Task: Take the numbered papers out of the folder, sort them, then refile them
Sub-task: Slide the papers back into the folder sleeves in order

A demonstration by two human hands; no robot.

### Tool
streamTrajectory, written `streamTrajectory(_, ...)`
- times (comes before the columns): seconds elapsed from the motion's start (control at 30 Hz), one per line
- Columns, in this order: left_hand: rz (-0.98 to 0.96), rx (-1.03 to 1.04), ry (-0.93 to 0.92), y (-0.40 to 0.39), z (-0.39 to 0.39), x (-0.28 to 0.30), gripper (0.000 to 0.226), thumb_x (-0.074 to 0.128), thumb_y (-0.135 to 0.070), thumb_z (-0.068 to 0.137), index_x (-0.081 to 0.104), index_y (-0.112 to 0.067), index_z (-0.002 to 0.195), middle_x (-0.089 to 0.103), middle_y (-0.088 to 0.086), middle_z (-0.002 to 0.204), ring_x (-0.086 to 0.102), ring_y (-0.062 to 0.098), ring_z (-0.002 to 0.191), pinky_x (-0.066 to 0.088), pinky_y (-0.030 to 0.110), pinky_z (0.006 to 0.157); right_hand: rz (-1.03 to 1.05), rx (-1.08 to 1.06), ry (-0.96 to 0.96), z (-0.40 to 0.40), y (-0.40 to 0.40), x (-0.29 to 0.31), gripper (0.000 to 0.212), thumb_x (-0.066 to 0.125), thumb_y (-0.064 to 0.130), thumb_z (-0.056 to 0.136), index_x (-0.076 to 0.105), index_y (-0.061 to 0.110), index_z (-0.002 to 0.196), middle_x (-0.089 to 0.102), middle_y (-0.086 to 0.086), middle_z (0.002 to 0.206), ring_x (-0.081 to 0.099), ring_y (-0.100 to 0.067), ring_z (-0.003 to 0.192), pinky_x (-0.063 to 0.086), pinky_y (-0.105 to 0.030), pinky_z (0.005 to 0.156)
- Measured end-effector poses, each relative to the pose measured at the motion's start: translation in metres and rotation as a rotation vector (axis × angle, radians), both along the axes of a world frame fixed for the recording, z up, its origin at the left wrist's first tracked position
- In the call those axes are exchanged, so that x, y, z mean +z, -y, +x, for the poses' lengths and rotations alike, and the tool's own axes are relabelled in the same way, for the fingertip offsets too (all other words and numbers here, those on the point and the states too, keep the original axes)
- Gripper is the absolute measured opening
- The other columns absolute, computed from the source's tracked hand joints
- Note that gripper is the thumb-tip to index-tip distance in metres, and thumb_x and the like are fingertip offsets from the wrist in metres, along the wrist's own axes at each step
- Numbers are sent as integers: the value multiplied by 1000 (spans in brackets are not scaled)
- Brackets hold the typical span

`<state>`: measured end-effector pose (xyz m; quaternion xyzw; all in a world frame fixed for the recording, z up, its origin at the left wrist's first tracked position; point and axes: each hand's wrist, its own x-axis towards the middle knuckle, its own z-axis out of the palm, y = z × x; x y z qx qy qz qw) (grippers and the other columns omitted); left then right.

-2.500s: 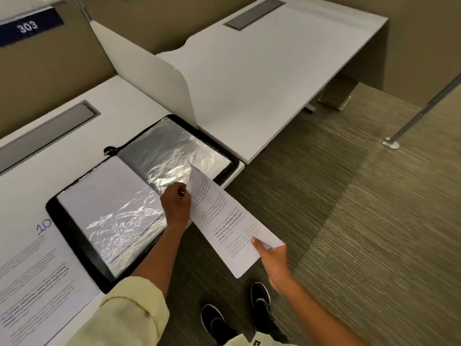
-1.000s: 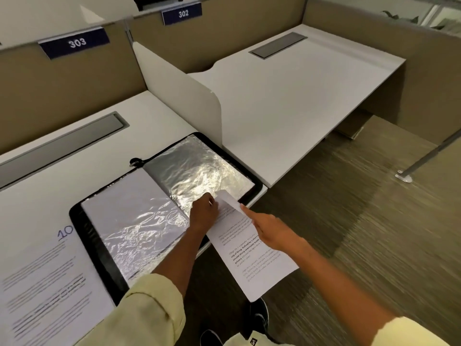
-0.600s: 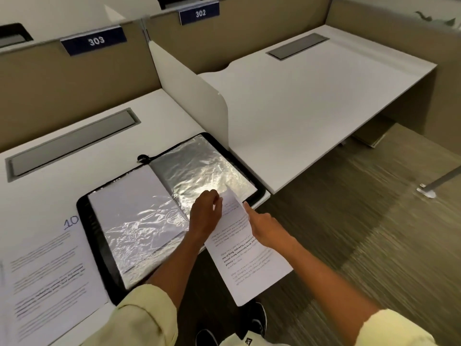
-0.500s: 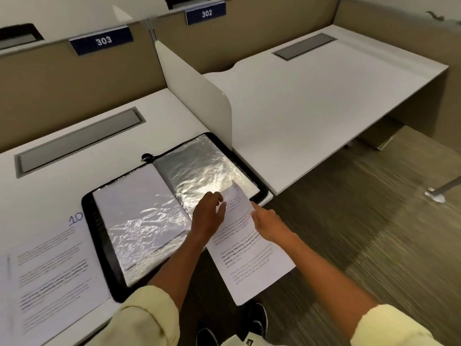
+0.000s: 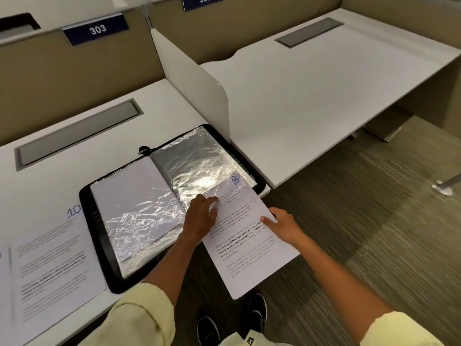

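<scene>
**Sheet 8 going into right-hand sleeve**

Left to right:

- Sheet marked 10 [image 5: 50, 255] lies flat on the desk [image 5: 62, 116], left of the folder. Same spot as in the earlier frames; judged to be waiting its turn.
- Folder [image 5: 97, 221] open on the desk, crinkled plastic sleeves both sides. Unmoved.
- Left hand [image 5: 199, 218] sits at the near edge of the right-hand sleeve [image 5: 197, 163], fingers curled at the sleeve mouth. Looks like it pinches the plastic to hold it open; exact grip hard to tell. 2.5 s ago it was at the same edge.
- Sheet marked 8 [image 5: 249, 248]: top corner with the number now under the sleeve plastic, most of the sheet hanging off the desk edge over the floor. Earlier the whole sheet was outside, corner just at the folder edge. So insertion has started, mostly not done.
- Right hand [image 5: 284, 226] grasps the sheet's right edge, thumb on top. 2.5 s ago it held the sheet's low end; it has walked up to mid-edge to feed.

Judgement: refiling phase.
</scene>
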<state>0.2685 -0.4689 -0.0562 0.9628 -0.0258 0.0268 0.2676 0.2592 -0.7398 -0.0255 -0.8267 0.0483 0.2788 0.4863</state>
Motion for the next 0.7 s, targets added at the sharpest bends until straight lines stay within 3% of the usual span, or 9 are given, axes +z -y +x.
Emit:
streamTrajectory(0.13,-16,18,-6,1,3,-1,31,65,-18,91,65,-18,123,53,5,98,52,23,88,42,32,71,41,-88,-48,-13,11,-4,27,65,41,94,58,28,116,71,1,103,72,-13,86,60,-29,67)
streamTrajectory(0.33,5,51,-2,4,7,-4,26,61,-26,95,68,-21,119,50,2,93,50,20,84,38,30,68,206,-257,-190,-45,35,-20,48,81,39,78,62,17,117,74,-4,105,74,-18,91,61,-34,75)
streamTrajectory(0.5,-8,72,-1,5,7,-5,24,62,-25,94,70,-20,116,52,3,93,51,20,84,41,31,67,375,-436,-339,-71,43,-33,49,83,21,78,62,7,120,75,-9,109,71,-25,102,61,-39,78)
streamTrajectory(0.7,-34,52,5,5,7,-3,24,61,-24,94,70,-19,116,53,4,93,50,20,85,42,32,70,593,-663,-382,-106,18,-39,44,77,7,83,57,6,122,73,-12,114,71,-31,105,61,-34,71)
